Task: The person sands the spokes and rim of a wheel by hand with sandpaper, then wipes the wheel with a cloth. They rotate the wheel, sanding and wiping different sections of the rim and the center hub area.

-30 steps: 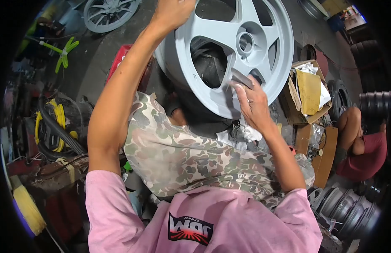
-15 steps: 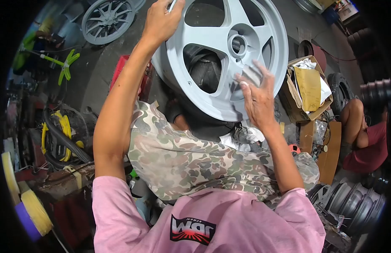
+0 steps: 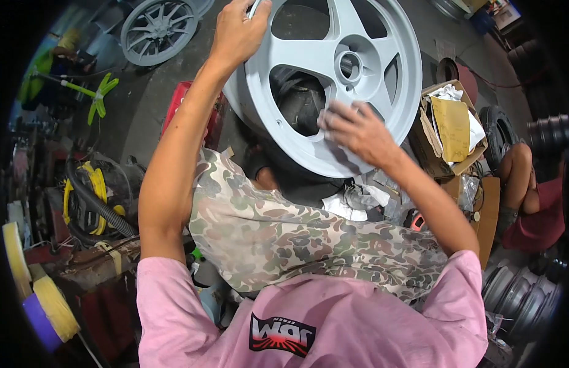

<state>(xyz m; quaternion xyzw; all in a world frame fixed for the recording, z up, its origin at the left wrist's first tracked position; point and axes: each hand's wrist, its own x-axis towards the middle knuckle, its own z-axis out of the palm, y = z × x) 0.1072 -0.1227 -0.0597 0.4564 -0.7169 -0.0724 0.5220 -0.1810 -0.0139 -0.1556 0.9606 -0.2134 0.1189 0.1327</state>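
A light grey car wheel rim (image 3: 290, 144) with broad spokes stands tilted in front of my knees, its face toward me. My left hand (image 3: 241, 34) is closed around its upper left edge. Over the lower spoke is my right hand (image 3: 361, 135), its fingers bent and smeared by motion. Whether those fingers hold anything, I cannot make out. Between the spokes, dark shapes show behind the rim.
A cardboard box (image 3: 447, 132) of paper and sandpaper-like sheets stands at right, near a tyre (image 3: 499, 132) and a seated person (image 3: 536, 202). Another spoked rim (image 3: 158, 30) lies at upper left. A red crate (image 3: 214, 119), yellow cable (image 3: 95, 196) and stacked rims (image 3: 521, 294) surround me.
My right hand has swung left across the lower spoke, its fingers now pointing left and my elbow farther out. My left hand keeps its hold on the rim, which has hardly shifted.
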